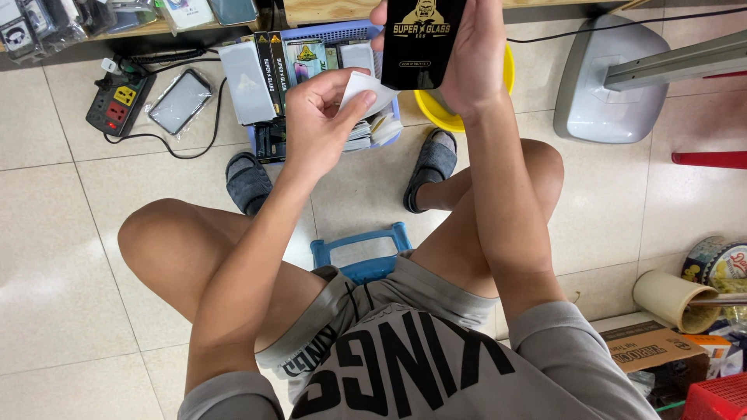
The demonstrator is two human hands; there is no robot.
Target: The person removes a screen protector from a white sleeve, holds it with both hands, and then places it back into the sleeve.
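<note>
My right hand [471, 54] holds a flat black box [422, 39] with gold print upright at the top of the head view. My left hand [319, 117] pinches a small white packet [366, 89] just left of and below that box. Under both hands stands a blue plastic basket [340, 33] with several flat boxes and packets. I sit on a low blue stool [364, 253], knees apart, feet in grey slippers.
A yellow bowl [436, 113] sits right of the basket. A power strip [118, 99] with black cable and a bagged phone-sized item [180, 101] lie at left. A grey fan base [611, 85], a cardboard box [650, 346], a tape roll [669, 299] and a red crate [720, 398] are at right.
</note>
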